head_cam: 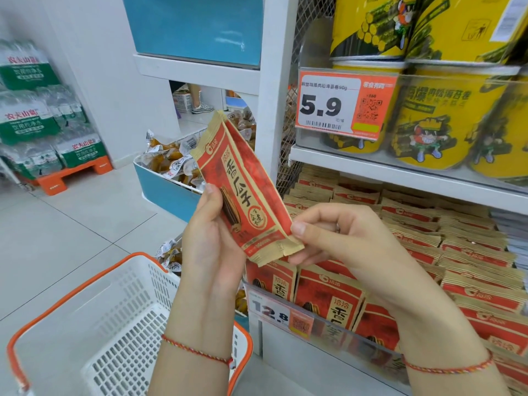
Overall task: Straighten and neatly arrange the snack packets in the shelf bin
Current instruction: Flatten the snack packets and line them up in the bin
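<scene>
Packet (245,192): red and tan paper-look snack pack, flat and long, big Chinese writing down the front; held up tilted, above the front left corner of the shelf bin.
Left hand (210,238): fingers curled round the pack's left edge, palm up; red string on the wrist.
Right hand (340,235): thumb and fingers pinching the pack's bottom right corner.
Shelf bin (328,330): clear plastic front, full of the same red packs in rows.
Price tags: "12.8" (271,312) on the bin front; "5.9" (345,102) on the shelf above.
Tubs (445,115): yellow, round, cartoon print.
Basket (120,324): white with holes, orange rim.
</scene>
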Demonstrator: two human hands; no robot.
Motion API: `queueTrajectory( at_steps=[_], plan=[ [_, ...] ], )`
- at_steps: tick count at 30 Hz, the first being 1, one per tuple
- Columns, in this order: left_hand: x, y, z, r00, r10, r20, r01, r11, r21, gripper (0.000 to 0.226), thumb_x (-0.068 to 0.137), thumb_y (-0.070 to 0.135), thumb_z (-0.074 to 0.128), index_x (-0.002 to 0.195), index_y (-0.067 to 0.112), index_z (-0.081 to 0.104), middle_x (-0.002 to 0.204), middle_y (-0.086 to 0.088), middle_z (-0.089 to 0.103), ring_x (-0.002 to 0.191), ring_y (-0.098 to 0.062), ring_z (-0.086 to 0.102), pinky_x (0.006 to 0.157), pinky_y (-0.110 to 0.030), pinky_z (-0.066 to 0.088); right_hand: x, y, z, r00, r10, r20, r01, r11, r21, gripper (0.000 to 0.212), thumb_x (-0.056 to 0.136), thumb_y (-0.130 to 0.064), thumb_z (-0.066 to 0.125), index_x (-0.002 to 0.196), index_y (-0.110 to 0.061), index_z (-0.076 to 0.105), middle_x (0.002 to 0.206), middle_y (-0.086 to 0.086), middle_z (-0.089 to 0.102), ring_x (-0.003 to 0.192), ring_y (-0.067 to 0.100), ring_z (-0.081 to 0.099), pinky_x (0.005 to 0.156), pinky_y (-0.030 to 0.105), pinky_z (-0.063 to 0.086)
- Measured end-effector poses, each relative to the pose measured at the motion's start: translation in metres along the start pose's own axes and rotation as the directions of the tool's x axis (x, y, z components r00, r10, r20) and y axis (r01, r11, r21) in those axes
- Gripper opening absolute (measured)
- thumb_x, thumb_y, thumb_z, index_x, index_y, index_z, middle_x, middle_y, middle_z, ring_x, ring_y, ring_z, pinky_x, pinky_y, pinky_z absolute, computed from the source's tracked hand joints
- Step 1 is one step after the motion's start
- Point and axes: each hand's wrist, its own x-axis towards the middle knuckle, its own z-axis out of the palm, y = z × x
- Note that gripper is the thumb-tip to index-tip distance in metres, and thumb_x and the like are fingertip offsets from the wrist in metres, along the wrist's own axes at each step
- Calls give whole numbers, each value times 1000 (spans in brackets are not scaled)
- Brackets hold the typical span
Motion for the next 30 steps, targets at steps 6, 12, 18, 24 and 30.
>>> queueTrajectory(
  at_steps=[6,12,18,24,30],
  plan=[
    [-2,4,5,997,-73,27,73,997,12,44,103,36,34,132,10,55,97,-3,71,86,-17,69,73,-33,60,1,1,-4,999,32,-40,-30,998,46,13,87,-12,59,85,-7,71,78,7,75,67,14,72,61,18,56],
    [-12,9,11,986,11,169,4,996,-86,38,88,36,61,118,14,68,116,-11,69,116,-35,61,104,-53,45,1,3,-8,986,158,-54,-132,935,328,25,78,-20,61,96,-9,74,88,11,75,68,13,72,57,18,56],
    [-21,4,22,985,18,171,-8,998,-59,49,83,55,56,103,15,76,107,-14,72,97,-33,70,85,-48,57,1,6,-4,981,164,-102,-143,972,186,18,85,-20,62,94,-10,73,85,6,76,74,15,72,63,21,56],
    [-31,13,28,984,-18,175,-75,859,507,68,70,53,76,131,30,56,111,2,73,97,-19,72,76,-37,60,0,0,-9,864,-132,-486,139,990,-21,8,87,-23,64,90,-22,72,85,-7,75,82,6,70,70,21,57],
    [-30,4,28,971,120,209,-241,496,834,95,56,67,70,142,53,32,116,30,57,104,6,62,94,-33,52,-4,-9,-1,873,-223,-433,237,971,-24,25,69,-44,68,83,-25,73,81,-4,74,78,5,69,73,21,55]
  ],
)
